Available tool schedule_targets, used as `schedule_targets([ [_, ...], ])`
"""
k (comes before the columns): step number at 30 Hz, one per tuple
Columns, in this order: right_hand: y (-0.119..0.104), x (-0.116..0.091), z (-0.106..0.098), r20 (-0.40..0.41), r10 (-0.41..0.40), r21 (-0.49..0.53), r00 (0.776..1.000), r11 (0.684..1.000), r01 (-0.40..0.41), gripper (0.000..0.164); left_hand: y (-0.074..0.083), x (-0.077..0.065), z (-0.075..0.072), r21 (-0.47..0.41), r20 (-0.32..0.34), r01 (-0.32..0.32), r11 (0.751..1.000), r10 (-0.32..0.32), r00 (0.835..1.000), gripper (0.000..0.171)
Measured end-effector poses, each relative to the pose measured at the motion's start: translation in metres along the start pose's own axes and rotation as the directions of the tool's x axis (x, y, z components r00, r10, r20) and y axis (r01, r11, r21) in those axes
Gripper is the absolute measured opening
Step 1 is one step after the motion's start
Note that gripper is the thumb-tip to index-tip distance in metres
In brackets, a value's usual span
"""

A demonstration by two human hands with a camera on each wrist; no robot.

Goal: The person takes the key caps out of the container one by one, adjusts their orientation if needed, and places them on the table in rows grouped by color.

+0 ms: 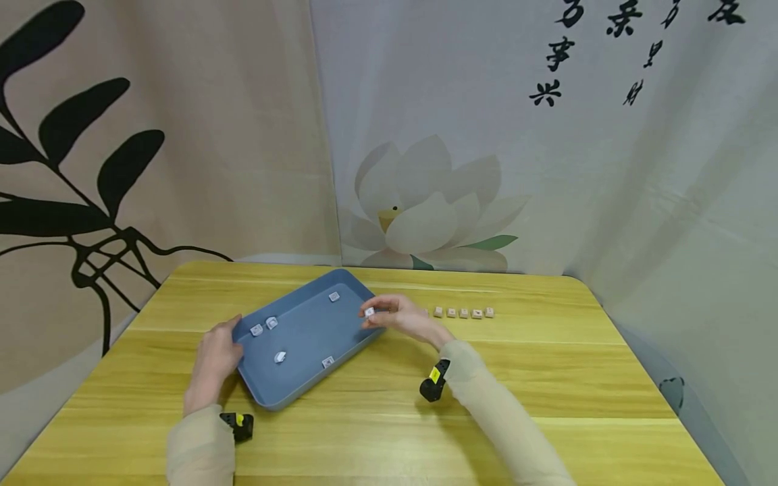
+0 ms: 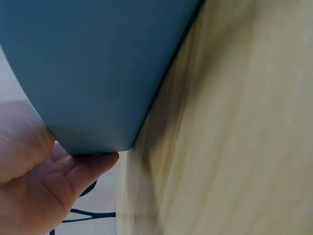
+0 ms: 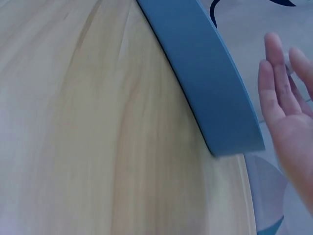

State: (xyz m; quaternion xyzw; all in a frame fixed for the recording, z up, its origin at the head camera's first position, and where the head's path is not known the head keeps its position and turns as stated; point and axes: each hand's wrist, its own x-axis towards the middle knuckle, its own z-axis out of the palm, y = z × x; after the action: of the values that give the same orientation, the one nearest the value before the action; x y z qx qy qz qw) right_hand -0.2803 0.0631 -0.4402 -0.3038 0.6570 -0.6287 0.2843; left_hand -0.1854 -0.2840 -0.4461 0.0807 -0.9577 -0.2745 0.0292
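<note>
A blue rectangular tray (image 1: 300, 341) lies slanted on the table with several small white cubes in it, one of them a cube (image 1: 279, 357) near the middle. My left hand (image 1: 214, 358) grips the tray's left corner; up close in the left wrist view, its thumb and fingers (image 2: 93, 174) wrap the tray's end. Over the tray's right end, my right hand (image 1: 404, 318) pinches a small white cube (image 1: 369, 312) with a dark mark between thumb and fingertips. The right wrist view shows that hand (image 3: 293, 117) beside the tray wall (image 3: 210, 83), the cube mostly hidden by fingers.
To the right of the tray, a row of several similar white cubes (image 1: 464, 313) stands on the wooden table (image 1: 547, 391). Behind the table's far edge hangs a printed curtain (image 1: 437, 135) with a lotus and dark characters.
</note>
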Motion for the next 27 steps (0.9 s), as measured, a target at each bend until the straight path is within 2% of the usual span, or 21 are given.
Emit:
schedule_targets([
  [7, -0.002, -0.018, -0.012, -0.107, 0.075, -0.126, 0.991, 0.988, -0.088, 0.037, -0.001, 0.001, 0.000, -0.001, -0.001, -0.008, 1.000, 0.008, 1.000, 0.061],
  [11, 0.000, -0.027, -0.018, -0.153, 0.083, -0.169, 0.985, 0.980, -0.109, 0.037, -0.002, 0.001, 0.000, -0.004, 0.003, -0.002, 1.000, 0.002, 1.000, 0.061],
  [16, 0.001, -0.036, -0.024, -0.164, 0.046, -0.142, 0.985, 0.987, -0.070, 0.042, -0.002, 0.001, 0.000, -0.004, 0.004, -0.003, 1.000, 0.003, 1.000, 0.062],
  [21, 0.004, -0.044, -0.030, -0.173, 0.042, -0.073, 0.984, 0.996, -0.055, 0.033, -0.002, 0.002, 0.001, 0.002, 0.001, -0.003, 1.000, 0.003, 1.000, 0.062],
  [27, 0.006, -0.056, -0.037, -0.212, 0.057, -0.135, 0.976, 0.987, -0.087, 0.030, -0.002, 0.002, 0.001, 0.005, -0.005, -0.008, 1.000, 0.008, 1.000, 0.061],
])
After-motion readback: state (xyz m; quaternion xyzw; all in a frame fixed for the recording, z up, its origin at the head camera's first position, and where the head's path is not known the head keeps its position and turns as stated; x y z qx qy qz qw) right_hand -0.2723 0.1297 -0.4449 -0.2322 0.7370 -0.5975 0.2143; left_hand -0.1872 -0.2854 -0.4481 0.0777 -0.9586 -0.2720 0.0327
